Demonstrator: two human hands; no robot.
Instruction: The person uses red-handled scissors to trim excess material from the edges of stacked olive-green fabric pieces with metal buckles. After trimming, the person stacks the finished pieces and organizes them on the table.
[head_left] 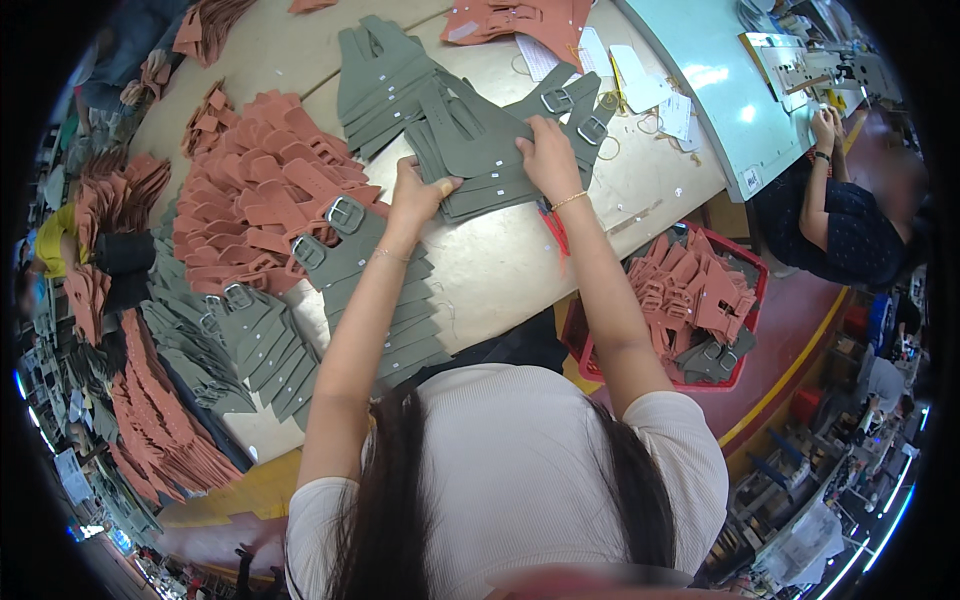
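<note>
Right of the coral heap point(265, 190), both hands are on the grey-green stack point(480, 150) of strap pieces: the left hand point(415, 195) pinches its near-left edge, thumb on top, while the right hand point(550, 160) lies narrow on its right part, fingers bent; whether they grip underneath I cannot tell. The layers look loose, so uneven pressure could fan them out of line, and the metal buckles point(557, 101) at the stack's far right could catch the paper tags point(642, 88), farther right of the heap, if it is dragged that way. The table point(650, 185) is pale, with a seam beyond the heap. Lower right of the heap stands a red crate point(763, 290) of coral and grey-green pieces; far right of it, a co-worker point(830, 230) sits at a sewing machine point(830, 72)
</note>
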